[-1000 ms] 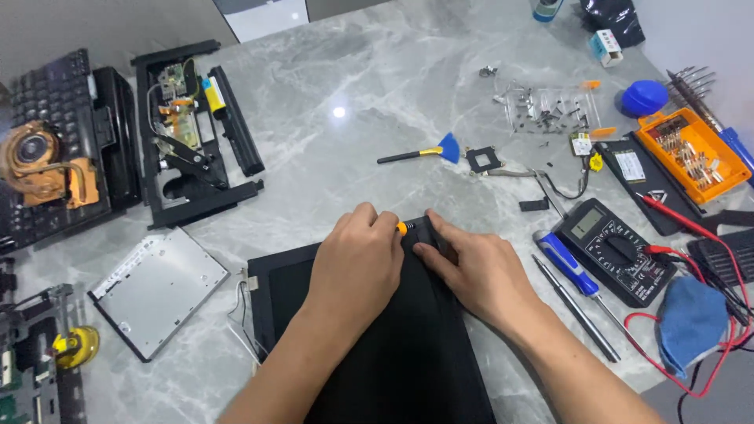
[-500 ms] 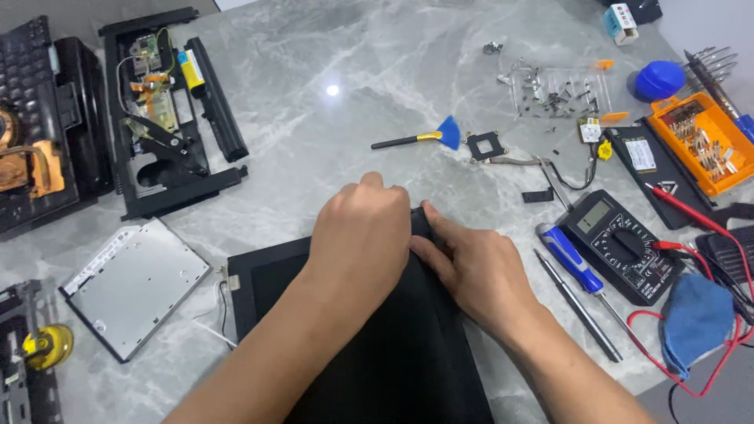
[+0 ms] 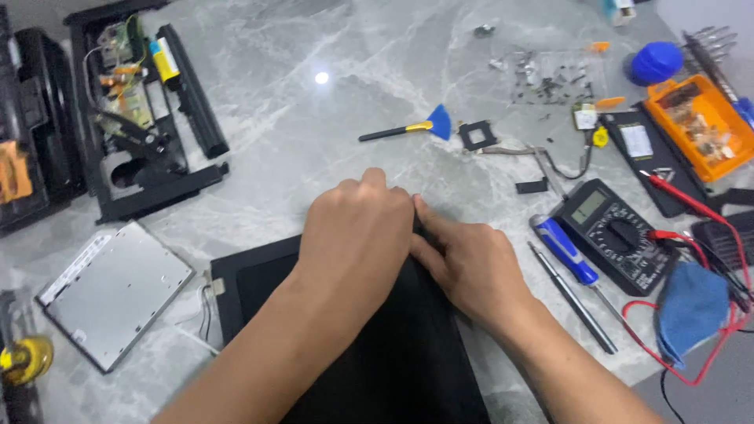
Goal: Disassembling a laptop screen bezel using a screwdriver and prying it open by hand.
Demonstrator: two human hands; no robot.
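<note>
- At the middle of the marble table (image 3: 298,149), my left hand (image 3: 357,235) and my right hand (image 3: 467,263) meet on the far edge of a black laptop screen panel (image 3: 377,361).
- My left hand is curled, fingers bent down over that edge; I cannot tell what is under it.
- My right hand lies flat just beside it, thumb touching the left fingers, fingers pressing on the panel.
- The panel lies flat in front of me, thin wires (image 3: 204,310) coming out from its left corner.
- Near my right hand lie a blue-handled screwdriver (image 3: 567,253) and a thin metal rod (image 3: 573,300).
- Just beyond them is a black multimeter (image 3: 613,235) with red leads (image 3: 691,206), and a blue cloth (image 3: 691,312) beside it.
- To the left of the panel rests a silver optical drive (image 3: 114,294).
- Further away lie a small brush (image 3: 408,129) with blue bristles, an orange tray (image 3: 695,126) of small parts and an opened black laptop base (image 3: 145,118).
</note>
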